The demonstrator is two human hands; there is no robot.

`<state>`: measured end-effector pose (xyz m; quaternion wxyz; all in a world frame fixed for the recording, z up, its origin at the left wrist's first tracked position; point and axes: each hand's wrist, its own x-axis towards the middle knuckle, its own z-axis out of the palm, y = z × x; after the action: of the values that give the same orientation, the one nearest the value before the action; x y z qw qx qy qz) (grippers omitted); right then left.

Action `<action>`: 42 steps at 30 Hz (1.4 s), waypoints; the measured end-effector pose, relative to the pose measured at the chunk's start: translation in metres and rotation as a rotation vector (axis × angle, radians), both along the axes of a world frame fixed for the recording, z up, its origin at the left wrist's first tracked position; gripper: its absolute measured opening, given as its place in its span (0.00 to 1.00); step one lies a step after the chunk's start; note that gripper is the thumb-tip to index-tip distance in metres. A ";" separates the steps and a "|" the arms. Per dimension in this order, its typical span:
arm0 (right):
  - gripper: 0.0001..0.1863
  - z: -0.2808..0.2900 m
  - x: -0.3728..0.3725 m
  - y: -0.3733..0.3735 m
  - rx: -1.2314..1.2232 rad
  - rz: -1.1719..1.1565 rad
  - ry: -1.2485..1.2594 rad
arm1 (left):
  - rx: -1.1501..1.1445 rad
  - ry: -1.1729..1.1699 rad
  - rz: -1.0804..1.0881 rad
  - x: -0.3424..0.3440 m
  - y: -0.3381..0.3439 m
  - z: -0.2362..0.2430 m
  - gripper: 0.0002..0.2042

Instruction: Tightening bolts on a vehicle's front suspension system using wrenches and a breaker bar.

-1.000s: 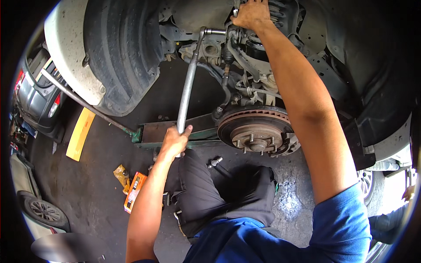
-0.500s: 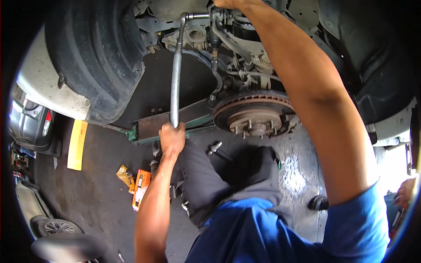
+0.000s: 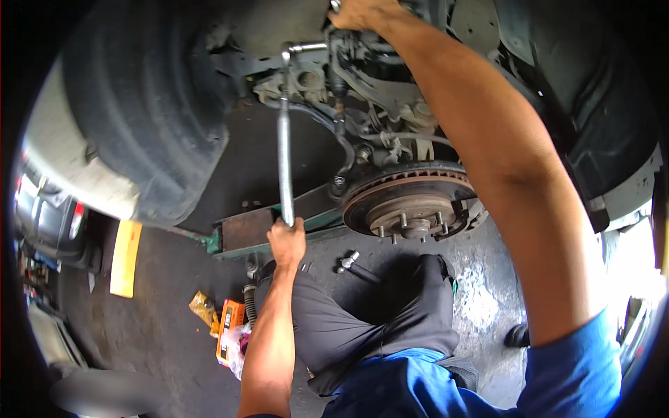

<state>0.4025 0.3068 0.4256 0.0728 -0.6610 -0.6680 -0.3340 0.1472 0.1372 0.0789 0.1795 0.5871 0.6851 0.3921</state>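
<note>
My left hand is closed round the lower end of a long silver handle on a ratchet wrench. The wrench hangs nearly upright, its head and a silver socket extension reaching right to the steering and suspension parts. At the top edge my right hand is up by those parts with its fingers curled; a small shiny metal piece shows at the fingertips, too little of it to name. Below my right forearm sits a rusty brake disc with bare wheel studs. Left of it runs a tie rod.
A green floor jack lies under the car. On the floor are a socket tool, an orange box, a yellow packet and a yellow strip. The black wheel-arch liner hangs at left.
The whole view has shifted, so the car parts sit lower in the picture. More of my right hand shows. My left hand keeps its grip on the wrench, whose angle has barely changed.
</note>
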 end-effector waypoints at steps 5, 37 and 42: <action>0.39 0.009 -0.003 -0.007 0.001 0.003 -0.008 | 0.010 0.010 0.004 -0.002 -0.004 0.009 0.16; 0.39 0.007 -0.008 -0.008 0.028 -0.023 -0.041 | 0.054 -0.032 0.073 0.008 0.036 -0.038 0.18; 0.37 0.006 -0.009 0.001 0.041 -0.020 -0.039 | 0.125 -0.009 0.060 0.006 0.047 -0.050 0.17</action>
<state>0.3936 0.3077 0.4312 0.0699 -0.6594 -0.6556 -0.3612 0.1535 0.1844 0.0289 0.1338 0.5746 0.6757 0.4419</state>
